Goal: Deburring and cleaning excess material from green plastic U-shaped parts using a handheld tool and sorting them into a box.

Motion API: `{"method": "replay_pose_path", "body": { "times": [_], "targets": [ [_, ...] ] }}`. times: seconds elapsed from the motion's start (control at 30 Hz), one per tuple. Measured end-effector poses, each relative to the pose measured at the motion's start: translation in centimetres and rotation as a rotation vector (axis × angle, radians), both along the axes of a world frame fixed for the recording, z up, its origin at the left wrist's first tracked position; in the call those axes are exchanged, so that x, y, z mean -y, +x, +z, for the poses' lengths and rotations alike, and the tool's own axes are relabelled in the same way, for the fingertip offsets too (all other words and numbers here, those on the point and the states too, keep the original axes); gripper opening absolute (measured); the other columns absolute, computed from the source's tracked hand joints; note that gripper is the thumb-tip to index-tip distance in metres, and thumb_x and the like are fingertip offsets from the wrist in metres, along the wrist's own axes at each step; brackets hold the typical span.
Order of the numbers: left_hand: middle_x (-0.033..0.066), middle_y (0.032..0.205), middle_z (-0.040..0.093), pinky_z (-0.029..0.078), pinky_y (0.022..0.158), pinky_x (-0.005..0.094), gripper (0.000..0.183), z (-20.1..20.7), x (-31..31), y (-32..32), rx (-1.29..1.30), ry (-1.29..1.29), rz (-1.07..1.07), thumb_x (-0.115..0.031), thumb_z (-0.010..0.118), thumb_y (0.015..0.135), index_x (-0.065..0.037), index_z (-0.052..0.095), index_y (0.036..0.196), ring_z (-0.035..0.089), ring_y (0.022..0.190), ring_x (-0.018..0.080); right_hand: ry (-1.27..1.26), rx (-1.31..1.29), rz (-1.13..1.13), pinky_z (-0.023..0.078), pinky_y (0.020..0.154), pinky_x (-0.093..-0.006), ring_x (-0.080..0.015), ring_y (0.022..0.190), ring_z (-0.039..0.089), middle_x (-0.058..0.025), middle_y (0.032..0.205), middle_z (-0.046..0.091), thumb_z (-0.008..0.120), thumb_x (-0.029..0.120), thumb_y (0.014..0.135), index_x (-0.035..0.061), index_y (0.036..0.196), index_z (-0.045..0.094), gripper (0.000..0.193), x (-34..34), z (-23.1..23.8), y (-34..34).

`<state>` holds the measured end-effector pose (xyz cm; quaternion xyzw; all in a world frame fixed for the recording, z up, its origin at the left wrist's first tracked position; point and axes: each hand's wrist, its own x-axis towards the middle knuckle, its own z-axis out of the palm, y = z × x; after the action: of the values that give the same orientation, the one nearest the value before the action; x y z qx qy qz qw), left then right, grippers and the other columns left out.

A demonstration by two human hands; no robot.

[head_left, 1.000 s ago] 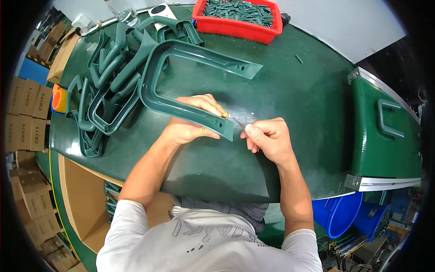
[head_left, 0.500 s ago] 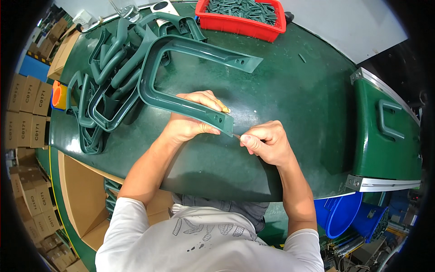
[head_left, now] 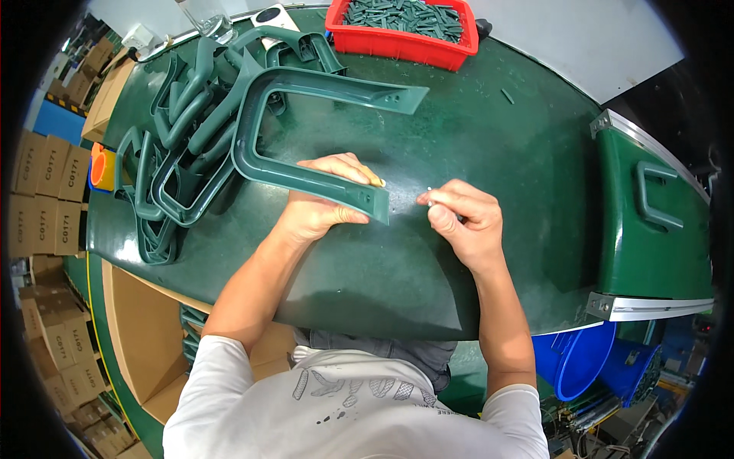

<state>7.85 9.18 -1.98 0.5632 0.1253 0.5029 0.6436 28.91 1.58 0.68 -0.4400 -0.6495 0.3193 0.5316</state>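
Two bare hands are working over the dark green table (head_left: pixel 489 153). The left hand (head_left: pixel 325 203) is lying flat over one leg of a green U-shaped plastic frame (head_left: pixel 264 157), pinning its near end to the table close to the person's body. The right hand (head_left: pixel 462 218) is curled narrow just beside that end, fingertips pinching something too small to identify. It looks like a fitting or trimming step at the frame's end; the next move would call for steady pressure from the left hand and fine aim from the right. More frames (head_left: pixel 183 130) are lying piled to the left. A red bin (head_left: pixel 397 42) of small green pieces is sitting at the far edge, brown cartons (head_left: pixel 46 183) with dark print are standing stacked far left, and a blue bucket (head_left: pixel 577 359) is sitting low right.
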Motion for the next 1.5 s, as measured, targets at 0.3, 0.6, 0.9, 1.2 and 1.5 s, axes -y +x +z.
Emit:
{"method": "replay_pose_path", "body": {
  "times": [0.3, 0.6, 0.9, 1.2, 1.5],
  "targets": [
    [0.0143, 0.084, 0.067, 0.052, 0.07, 0.0334, 0.043, -0.1, -0.4, 0.2, -0.011, 0.112, -0.042, -0.016, 0.088, 0.053, -0.001, 0.066, 0.087, 0.063, 0.081, 0.0223, 0.141, 0.072, -0.2, 0.042, 0.052, -0.0234, -0.0106, 0.059, 0.055, -0.0069, 0.071, 0.063, 0.073, 0.011, 0.077, -0.001, 0.087, 0.07, 0.016, 0.3, 0.0, -0.7],
    [0.0133, 0.081, 0.068, 0.051, 0.065, 0.0334, 0.045, 0.0, 0.4, 0.7, -0.022, 0.116, -0.137, -0.019, 0.088, 0.052, -0.001, 0.066, 0.086, 0.064, 0.076, 0.0234, 0.149, 0.07, -0.448, 0.04, 0.051, -0.023, -0.0098, 0.059, 0.052, -0.0053, 0.069, 0.06, 0.072, 0.013, 0.079, -0.0018, 0.086, 0.069, 0.016, -0.3, 0.4, 0.2],
    [0.0106, 0.08, 0.066, 0.046, 0.061, 0.0316, 0.047, 0.0, 0.8, 0.9, -0.035, 0.093, -0.152, -0.025, 0.09, 0.048, -0.006, 0.066, 0.084, 0.061, 0.072, 0.0213, 0.156, 0.115, -0.487, 0.039, 0.051, -0.0233, -0.0104, 0.058, 0.052, -0.0043, 0.066, 0.059, 0.072, 0.013, 0.079, -0.0007, 0.086, 0.07, 0.015, -0.5, 0.1, 0.5],
    [0.0119, 0.08, 0.069, 0.045, 0.063, 0.0328, 0.042, 0.2, 1.0, 0.9, -0.044, 0.162, -0.294, -0.021, 0.089, 0.049, -0.006, 0.068, 0.082, 0.065, 0.075, 0.0239, 0.232, 0.191, -0.79, 0.04, 0.053, -0.0234, -0.0114, 0.057, 0.052, -0.0059, 0.066, 0.058, 0.071, 0.011, 0.08, -0.0022, 0.086, 0.068, 0.015, -1.2, 0.1, 2.1],
    [0.0101, 0.075, 0.067, 0.042, 0.06, 0.0306, 0.043, 0.0, 0.8, 1.0, -0.084, 0.132, -0.27, -0.025, 0.091, 0.047, -0.007, 0.066, 0.077, 0.062, 0.069, 0.0214, -0.434, -0.502, -0.076, 0.038, 0.043, -0.0212, -0.0084, 0.047, 0.049, -0.0045, 0.057, 0.056, 0.056, 0.027, 0.092, -0.0034, 0.075, 0.065, 0.037, 0.1, 2.3, 3.7]
  ]
}}
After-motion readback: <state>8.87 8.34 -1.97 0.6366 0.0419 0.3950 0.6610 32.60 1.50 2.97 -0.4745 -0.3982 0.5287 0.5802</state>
